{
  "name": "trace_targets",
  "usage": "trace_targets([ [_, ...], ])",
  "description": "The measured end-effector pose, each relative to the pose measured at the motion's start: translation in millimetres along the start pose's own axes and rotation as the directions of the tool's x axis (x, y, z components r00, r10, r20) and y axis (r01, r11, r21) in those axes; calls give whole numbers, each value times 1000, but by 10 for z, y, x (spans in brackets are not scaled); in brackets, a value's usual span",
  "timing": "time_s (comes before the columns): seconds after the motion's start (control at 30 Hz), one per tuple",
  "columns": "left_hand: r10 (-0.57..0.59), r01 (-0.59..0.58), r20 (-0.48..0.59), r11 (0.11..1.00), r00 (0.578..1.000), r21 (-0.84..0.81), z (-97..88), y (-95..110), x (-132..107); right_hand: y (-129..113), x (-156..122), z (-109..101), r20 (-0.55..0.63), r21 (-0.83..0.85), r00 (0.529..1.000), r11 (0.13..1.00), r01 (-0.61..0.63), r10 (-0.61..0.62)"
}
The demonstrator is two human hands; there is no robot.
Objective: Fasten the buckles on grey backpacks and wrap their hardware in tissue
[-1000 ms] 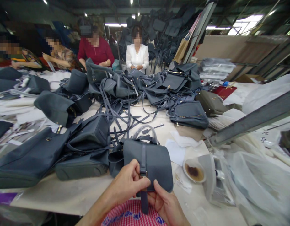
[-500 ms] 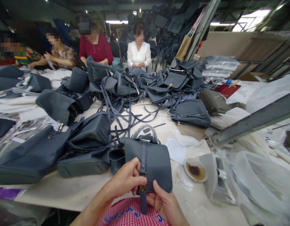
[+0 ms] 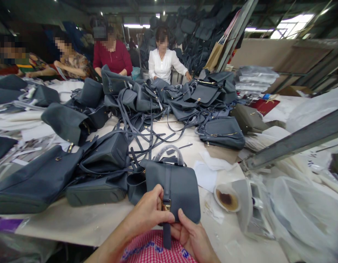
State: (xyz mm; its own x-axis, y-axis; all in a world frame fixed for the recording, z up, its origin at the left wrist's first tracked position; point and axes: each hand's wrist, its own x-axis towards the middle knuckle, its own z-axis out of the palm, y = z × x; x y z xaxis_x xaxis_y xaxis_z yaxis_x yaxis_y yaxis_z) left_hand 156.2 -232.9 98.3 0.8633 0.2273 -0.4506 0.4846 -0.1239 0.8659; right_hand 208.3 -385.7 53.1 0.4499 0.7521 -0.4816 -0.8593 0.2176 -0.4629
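Note:
A slate-blue handbag (image 3: 182, 188) lies at the table's near edge with its flap facing me. A strap (image 3: 166, 233) runs down the flap's middle and hangs off the edge past a gold buckle (image 3: 166, 206). My left hand (image 3: 147, 213) is closed, pinching the strap at the buckle. My right hand (image 3: 192, 237) grips the flap's lower edge from below, thumb on top. The bag's handle (image 3: 170, 151) is wrapped in clear plastic.
Many more blue bags (image 3: 37, 182) and loose straps (image 3: 147, 135) are heaped across the table. A white cup with a brown residue (image 3: 226, 199) sits right of my bag, beside plastic sheeting (image 3: 300, 208). Several people sit at the far side; one in white (image 3: 165, 64) reaches for a bag.
My hands hold the same grip on the strap and flap, shifting only slightly. The person in white across the table has stretched an arm out to the right.

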Motion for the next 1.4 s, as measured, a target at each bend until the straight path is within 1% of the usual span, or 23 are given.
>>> trace_targets([
  [0.1, 13, -4, 83, 994, 996, -108, -22, -97, 45, -8, -8, 10, 7, -13, 1000, 1000, -4, 4],
  [0.2, 33, -5, 124, 976, 992, -217, -45, -177, 82, -10, -6, 17, 13, -10, 1000, 1000, 0, 0],
  [0.33, 45, 4, 169, 960, 985, -280, -63, -165, 77, -9, 8, 2, 0, -6, 1000, 1000, 19, -19],
  [0.4, 34, 1, 151, 975, 988, -224, -49, -114, 60, -10, 15, -7, -18, -8, 1000, 1000, 20, -20],
  [0.43, 23, -6, 102, 987, 994, -160, -34, -85, 54, -9, 18, -11, -24, -12, 1000, 1000, 18, -18],
  [0.5, 11, -12, -44, 1000, 999, -25, 10, -38, 52, -5, 20, -16, -31, -23, 999, 1000, 15, -16],
  [0.53, 12, -11, -101, 1000, 995, 13, 33, -27, 58, -1, 19, -18, -30, -27, 999, 1000, 16, -17],
  [0.57, 11, -8, -125, 1000, 992, 21, 52, -26, 68, 3, 17, -19, -25, -29, 1000, 999, 18, -18],
  [0.6, 6, -6, -114, 1000, 993, -2, 66, -36, 80, 8, 15, -21, -17, -29, 1000, 999, 17, -18],
  [0.7, 7, -5, 13, 993, 1000, -120, 66, -107, 120, 15, 6, -19, 3, -25, 1000, 1000, 12, -12],
  [0.8, 19, 1, 93, 978, 995, -211, 28, -179, 147, 10, 5, -7, 6, -16, 1000, 1000, -5, 5],
  [0.93, 19, 19, 140, 963, 990, -269, -9, -211, 157, 8, 12, 2, -8, -11, 1000, 1000, -29, 29],
  [1.1, 29, 29, 177, 949, 984, -314, -22, -235, 156, 10, 8, 1, -22, -11, 1000, 1000, -20, 20],
  [1.23, 40, 19, 180, 950, 983, -312, -20, -238, 138, -13, 8, 2, -36, -13, 999, 1000, -20, 20],
  [1.3, 25, 20, 167, 964, 986, -263, -9, -201, 115, -22, 14, -8, -35, -14, 999, 1000, -15, 14],
  [1.33, 12, 18, 137, 977, 991, -214, 0, -175, 103, -24, 17, -14, -37, -13, 999, 1000, -10, 9],
  [1.4, -3, 6, 28, 996, 1000, -87, 25, -122, 83, -22, 21, -28, -43, -17, 999, 1000, -19, 18],
])
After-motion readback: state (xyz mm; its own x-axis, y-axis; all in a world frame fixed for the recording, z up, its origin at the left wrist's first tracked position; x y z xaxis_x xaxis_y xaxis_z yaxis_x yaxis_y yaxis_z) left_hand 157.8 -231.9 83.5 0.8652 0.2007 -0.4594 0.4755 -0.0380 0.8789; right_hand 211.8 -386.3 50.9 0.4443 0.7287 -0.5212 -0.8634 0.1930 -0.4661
